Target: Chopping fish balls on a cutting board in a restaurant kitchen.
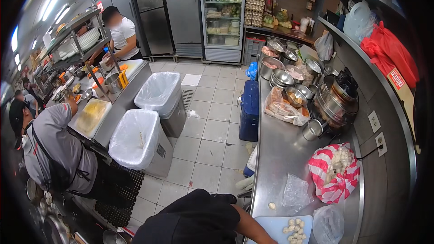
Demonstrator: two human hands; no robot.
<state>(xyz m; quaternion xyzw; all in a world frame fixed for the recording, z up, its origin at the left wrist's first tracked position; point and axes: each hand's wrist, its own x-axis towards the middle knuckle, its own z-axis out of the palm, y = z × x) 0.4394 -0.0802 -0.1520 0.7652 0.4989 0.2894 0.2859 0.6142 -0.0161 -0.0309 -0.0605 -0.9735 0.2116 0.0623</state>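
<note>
Both of my hands are out of view. At the bottom, a bare forearm from a black sleeve reaches to the near edge of a pale blue cutting board (259, 222), its hand cut off by the frame. Several small whitish round pieces (294, 230) lie on the board, and one more (272, 206) sits on the steel counter beyond it. A crumpled clear plastic bag (297, 193) lies beside that piece, and another clear bag (328, 225) is right of the board. Farther up, a red-and-white striped bag (318, 169) stands open around white lumpy pieces.
Metal bowls (284, 76), bagged food (279, 106) and a steamer-like appliance (330, 98) crowd the counter's far part. Lined bins (135, 139), a blue cooler (248, 112) and a dark floor mat (118, 193) stand or lie left. Co-workers (61, 149) (123, 34) work at the left-hand counter.
</note>
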